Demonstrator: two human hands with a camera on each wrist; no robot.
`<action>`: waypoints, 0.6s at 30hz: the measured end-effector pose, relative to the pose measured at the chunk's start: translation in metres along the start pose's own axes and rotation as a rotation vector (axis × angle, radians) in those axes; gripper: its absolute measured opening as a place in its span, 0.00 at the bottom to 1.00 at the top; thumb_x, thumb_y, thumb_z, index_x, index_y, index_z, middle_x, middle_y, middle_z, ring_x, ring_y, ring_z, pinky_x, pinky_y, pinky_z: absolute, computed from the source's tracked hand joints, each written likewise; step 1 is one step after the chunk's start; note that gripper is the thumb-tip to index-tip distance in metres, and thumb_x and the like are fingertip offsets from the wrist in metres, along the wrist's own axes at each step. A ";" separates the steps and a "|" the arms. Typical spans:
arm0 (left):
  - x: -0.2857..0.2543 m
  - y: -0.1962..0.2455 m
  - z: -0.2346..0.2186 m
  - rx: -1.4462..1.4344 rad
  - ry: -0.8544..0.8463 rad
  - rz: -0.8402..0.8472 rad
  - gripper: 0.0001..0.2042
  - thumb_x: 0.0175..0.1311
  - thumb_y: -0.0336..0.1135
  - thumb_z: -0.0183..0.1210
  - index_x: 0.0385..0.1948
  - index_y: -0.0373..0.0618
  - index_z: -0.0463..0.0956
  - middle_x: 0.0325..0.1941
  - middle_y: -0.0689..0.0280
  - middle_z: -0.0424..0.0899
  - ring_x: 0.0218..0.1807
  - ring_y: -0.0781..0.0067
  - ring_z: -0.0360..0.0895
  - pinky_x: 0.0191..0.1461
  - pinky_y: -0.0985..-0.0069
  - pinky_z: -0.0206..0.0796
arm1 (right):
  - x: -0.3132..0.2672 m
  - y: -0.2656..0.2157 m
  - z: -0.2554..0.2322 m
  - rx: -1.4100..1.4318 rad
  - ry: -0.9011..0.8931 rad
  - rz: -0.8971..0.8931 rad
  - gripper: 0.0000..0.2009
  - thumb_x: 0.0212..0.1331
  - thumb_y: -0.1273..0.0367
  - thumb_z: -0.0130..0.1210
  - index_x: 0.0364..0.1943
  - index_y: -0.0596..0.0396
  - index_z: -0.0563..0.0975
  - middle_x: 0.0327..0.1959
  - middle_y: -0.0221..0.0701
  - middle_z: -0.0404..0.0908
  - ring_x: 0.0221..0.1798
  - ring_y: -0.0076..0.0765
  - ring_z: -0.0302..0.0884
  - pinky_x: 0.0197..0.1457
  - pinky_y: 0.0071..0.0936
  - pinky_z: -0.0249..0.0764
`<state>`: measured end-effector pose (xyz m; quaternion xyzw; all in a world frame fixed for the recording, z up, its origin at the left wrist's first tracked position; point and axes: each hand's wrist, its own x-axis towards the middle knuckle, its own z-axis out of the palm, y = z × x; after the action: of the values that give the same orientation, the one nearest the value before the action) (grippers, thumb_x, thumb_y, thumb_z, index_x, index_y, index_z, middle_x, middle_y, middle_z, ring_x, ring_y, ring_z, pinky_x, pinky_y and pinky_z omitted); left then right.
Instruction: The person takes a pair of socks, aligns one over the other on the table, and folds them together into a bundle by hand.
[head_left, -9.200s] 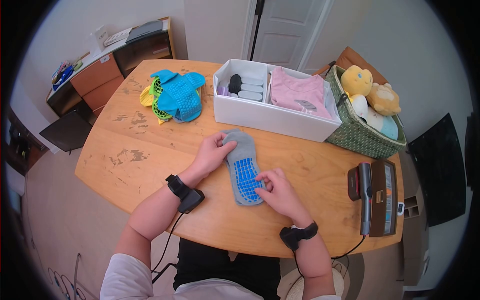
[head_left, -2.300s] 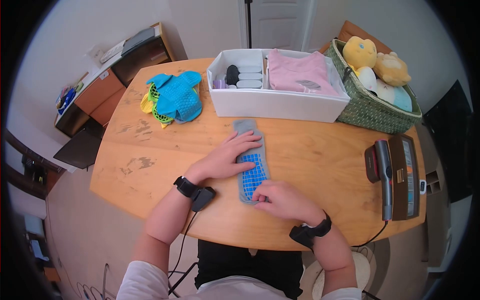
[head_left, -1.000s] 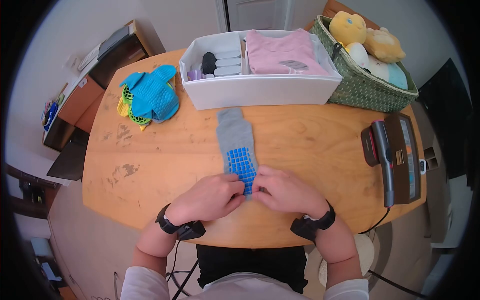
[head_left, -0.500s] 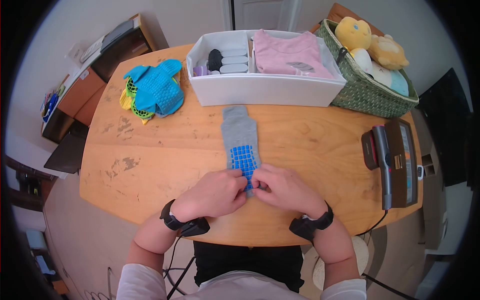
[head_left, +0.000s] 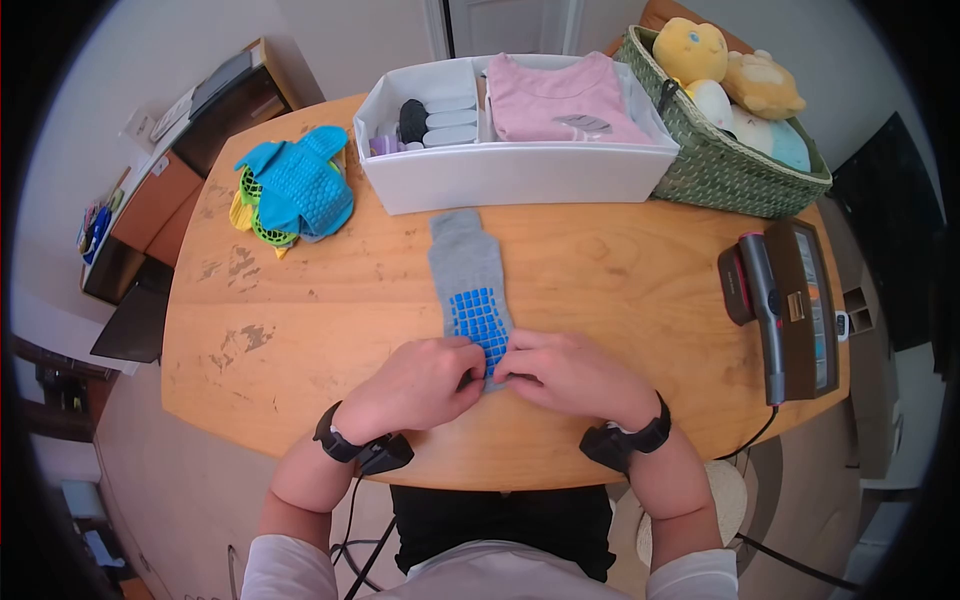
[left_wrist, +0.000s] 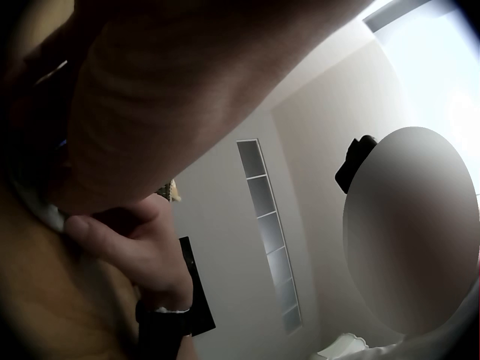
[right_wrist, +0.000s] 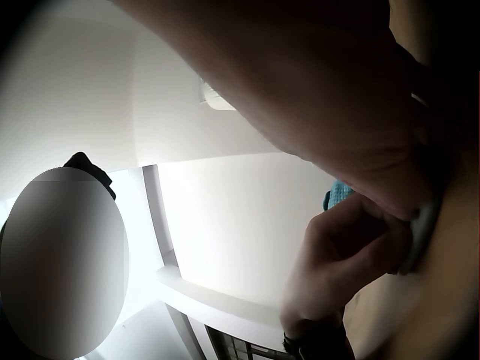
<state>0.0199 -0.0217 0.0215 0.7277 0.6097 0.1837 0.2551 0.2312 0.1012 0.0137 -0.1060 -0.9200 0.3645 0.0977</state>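
A grey sock (head_left: 468, 262) with a patch of blue grip squares lies lengthwise on the wooden table, its cuff towards the white box. My left hand (head_left: 425, 380) pinches the toe end at its left edge with curled fingers. Facing it, my right hand (head_left: 570, 375) pinches the right edge of that end, thumb and fingertips on the fabric. Both wrist views are dark; in the left wrist view the other hand (left_wrist: 142, 247) appears at the pale edge of the sock (left_wrist: 46, 214). The fingertips partly cover the toe.
Behind the sock stands a white box (head_left: 520, 180) holding a pink shirt (head_left: 560, 100) and rolled items. A green basket (head_left: 740, 178) of plush toys is at the back right, blue and yellow textured items (head_left: 305, 185) at the left. A handheld appliance (head_left: 768, 315) and brown case (head_left: 802, 310) stand right.
Earlier my left hand lay flat over the sock's middle; it has moved down to the toe end and pinches there beside my right hand. In the last second both hands have barely shifted.
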 end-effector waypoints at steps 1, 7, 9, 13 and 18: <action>0.000 -0.001 0.000 -0.001 -0.001 -0.002 0.04 0.61 0.32 0.64 0.32 0.43 0.80 0.33 0.58 0.84 0.38 0.51 0.83 0.41 0.58 0.75 | 0.000 0.000 -0.001 0.002 -0.002 0.000 0.05 0.61 0.71 0.64 0.40 0.49 0.85 0.41 0.31 0.82 0.41 0.44 0.84 0.43 0.39 0.80; 0.000 0.000 0.000 -0.020 0.007 -0.002 0.04 0.61 0.31 0.64 0.31 0.43 0.80 0.32 0.58 0.84 0.38 0.50 0.83 0.40 0.58 0.75 | 0.001 0.002 -0.002 -0.016 0.003 -0.061 0.06 0.58 0.72 0.67 0.39 0.51 0.84 0.40 0.32 0.82 0.40 0.46 0.84 0.42 0.39 0.80; 0.000 0.000 0.001 -0.015 0.008 -0.001 0.04 0.61 0.31 0.64 0.31 0.43 0.80 0.32 0.58 0.84 0.38 0.50 0.83 0.40 0.58 0.75 | 0.002 0.003 0.000 -0.037 0.025 -0.073 0.05 0.58 0.72 0.67 0.38 0.52 0.84 0.39 0.33 0.82 0.39 0.47 0.83 0.42 0.39 0.79; 0.001 0.006 -0.003 -0.026 0.010 -0.046 0.03 0.61 0.30 0.64 0.31 0.43 0.80 0.33 0.58 0.84 0.37 0.50 0.83 0.40 0.58 0.75 | 0.003 0.005 0.002 -0.042 0.030 -0.054 0.05 0.59 0.71 0.66 0.37 0.53 0.83 0.38 0.34 0.81 0.38 0.47 0.83 0.41 0.40 0.79; -0.001 0.003 0.002 0.028 0.050 0.030 0.03 0.62 0.31 0.64 0.33 0.44 0.81 0.32 0.59 0.83 0.36 0.52 0.83 0.39 0.59 0.75 | 0.004 0.000 0.000 -0.043 0.058 -0.040 0.05 0.61 0.70 0.64 0.34 0.55 0.81 0.36 0.35 0.81 0.37 0.49 0.82 0.40 0.42 0.78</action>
<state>0.0232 -0.0237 0.0220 0.7354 0.6073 0.1973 0.2268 0.2275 0.1025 0.0142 -0.1002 -0.9262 0.3395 0.1295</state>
